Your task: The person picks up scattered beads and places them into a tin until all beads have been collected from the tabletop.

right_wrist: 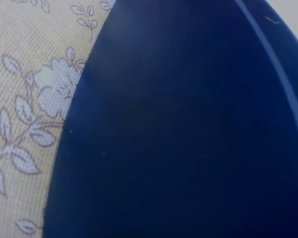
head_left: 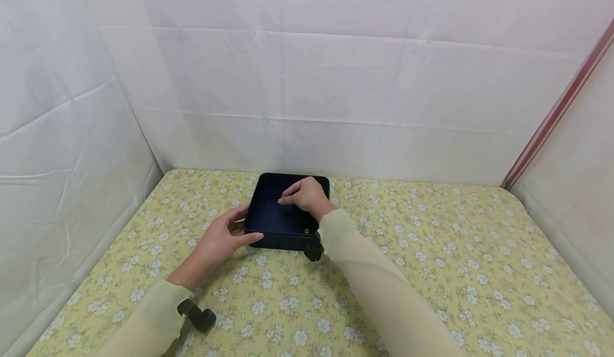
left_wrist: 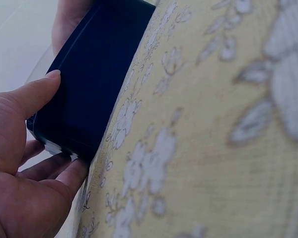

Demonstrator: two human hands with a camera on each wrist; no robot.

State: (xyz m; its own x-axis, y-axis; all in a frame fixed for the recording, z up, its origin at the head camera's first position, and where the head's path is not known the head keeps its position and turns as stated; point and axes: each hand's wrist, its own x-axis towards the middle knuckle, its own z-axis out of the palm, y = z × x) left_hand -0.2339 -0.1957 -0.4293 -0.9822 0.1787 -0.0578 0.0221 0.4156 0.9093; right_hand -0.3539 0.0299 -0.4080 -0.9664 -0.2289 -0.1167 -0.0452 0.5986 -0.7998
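Observation:
An open, shallow dark blue box (head_left: 275,241) stands on the table. My left hand (head_left: 220,241) grips its near left corner. In the left wrist view, the thumb lies on the front wall of the box (left_wrist: 97,74) and the other fingers bend around the side. Inside the box, my right hand (head_left: 309,194) is held low with thumb and fingertips drawn together; anything between them is too small to make out. A tiny yellow-green piece (head_left: 307,230) lies at the near right corner. The right wrist view is filled mostly by the outer wall of the box (right_wrist: 174,124), hiding the hand.
A yellow cloth with white flowers (head_left: 431,272) covers the table. White sheeting (head_left: 336,80) hangs behind it and at both sides. Dark wrist mounts (head_left: 196,314) project from both sleeves, the right one close to the box's front edge.

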